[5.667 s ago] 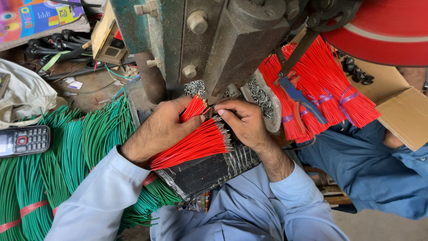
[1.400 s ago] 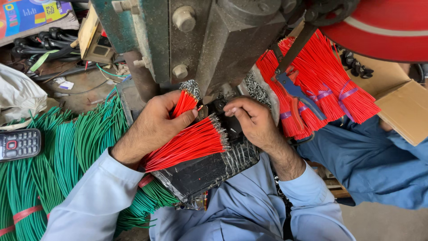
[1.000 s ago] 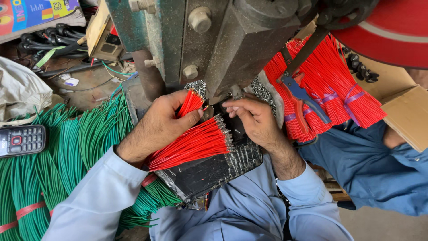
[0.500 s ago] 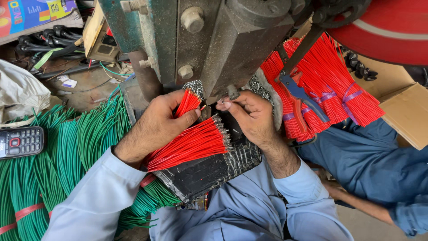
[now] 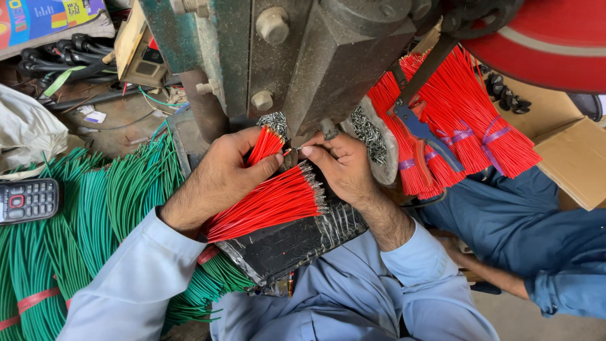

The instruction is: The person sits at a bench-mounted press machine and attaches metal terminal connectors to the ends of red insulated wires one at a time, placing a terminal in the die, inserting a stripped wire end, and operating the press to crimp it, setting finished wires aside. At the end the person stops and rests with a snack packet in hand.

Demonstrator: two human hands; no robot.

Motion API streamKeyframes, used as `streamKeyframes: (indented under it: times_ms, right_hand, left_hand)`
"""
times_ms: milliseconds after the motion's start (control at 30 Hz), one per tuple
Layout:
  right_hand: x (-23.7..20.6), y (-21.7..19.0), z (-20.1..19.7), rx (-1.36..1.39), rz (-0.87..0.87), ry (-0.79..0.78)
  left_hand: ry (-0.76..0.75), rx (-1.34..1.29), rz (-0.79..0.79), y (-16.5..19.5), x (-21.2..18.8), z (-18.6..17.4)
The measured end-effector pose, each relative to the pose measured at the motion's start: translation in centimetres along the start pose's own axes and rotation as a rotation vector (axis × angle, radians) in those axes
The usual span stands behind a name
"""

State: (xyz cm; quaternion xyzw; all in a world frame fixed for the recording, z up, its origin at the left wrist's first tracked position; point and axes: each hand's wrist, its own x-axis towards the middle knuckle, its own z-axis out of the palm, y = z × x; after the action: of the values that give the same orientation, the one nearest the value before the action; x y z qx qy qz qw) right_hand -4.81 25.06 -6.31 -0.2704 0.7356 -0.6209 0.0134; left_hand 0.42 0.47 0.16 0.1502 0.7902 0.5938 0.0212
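1. Under the green press [image 5: 265,57], both hands sit close together at its mouth. The left hand [image 5: 218,180] is wrapped round a small bunch of red wires [image 5: 265,144], thumb pressed across it, tips pointing up at the tooling.

2. The right hand [image 5: 341,167] is pinched, thumb and forefinger closed on a single red wire [image 5: 291,151] whose end sits between the two hands, just under the machine. Half a second ago that hand sat a touch higher and nearer the die; now it has come down and a little back, fingertips almost touching the left thumb.

3. I read that as one wire being fed in or drawn out, a piece-by-piece job. I can't tell which, since the wire end is too small to make out.

4. The bigger fan of red wires [image 5: 271,202] lies across a black wrapped pad [image 5: 297,240] on the lap, below both hands, metal ends pointing right. It looks unchanged over the last few seconds, so the count moved so far is small.

5. The left-hand bunch hasn't shifted either; only the right hand is working.

6. Around them: green wire bundles [image 5: 82,221] to the left, a keypad phone [image 5: 25,201] resting on them, tied red bundles [image 5: 454,120] with blue pliers [image 5: 423,132] to the right, by a cardboard box [image 5: 571,161]. Another person's blue sleeve [image 5: 562,290] shows at lower right.
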Motion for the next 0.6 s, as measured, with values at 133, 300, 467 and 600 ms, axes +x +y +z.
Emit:
streamKeyframes:
  times_ms: [133,300,467,600]
  right_hand:
    - [0.17,-0.21,0.30,0.058,-0.013,0.010]
    - [0.11,-0.28,0.41,0.003,0.045,0.032]
    - [0.03,-0.11,0.54,-0.030,0.050,0.038]
    - [-0.07,-0.14,0.49,-0.039,0.065,0.027]
  left_hand:
    - [0.002,0.003,-0.001,0.12,-0.08,0.07]
    - [-0.003,0.014,0.025,0.09,-0.23,0.01]
    - [-0.007,-0.002,0.038,0.12,-0.30,0.03]
    - [-0.006,0.005,0.040,0.12,-0.42,0.10]
